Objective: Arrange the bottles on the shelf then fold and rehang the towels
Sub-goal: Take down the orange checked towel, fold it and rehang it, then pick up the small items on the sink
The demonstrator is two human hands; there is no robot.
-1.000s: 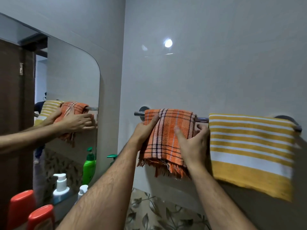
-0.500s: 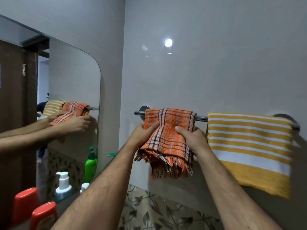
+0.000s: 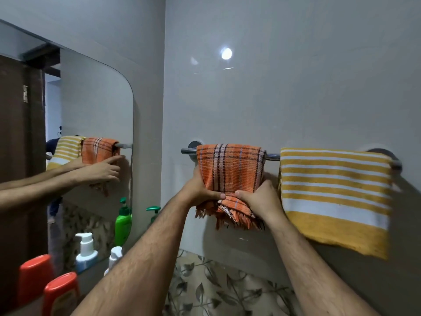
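Towels: two on one chrome rail [image 3: 272, 156]. Orange plaid towel [image 3: 230, 169] hung at the rail's left end, yellow striped towel [image 3: 335, 192] just beside it on the right, draped flat. Left hand [image 3: 200, 190] and right hand [image 3: 259, 199] both gripped the orange towel's lower part, fingers curled round the bunched cloth, thumbs nearly touching above the fringe. Bottles by the mirror [image 3: 95, 115]: one red-capped [image 3: 60, 293], one white pump [image 3: 115, 255], one green pump [image 3: 153, 212]; three counted, reflections excluded.
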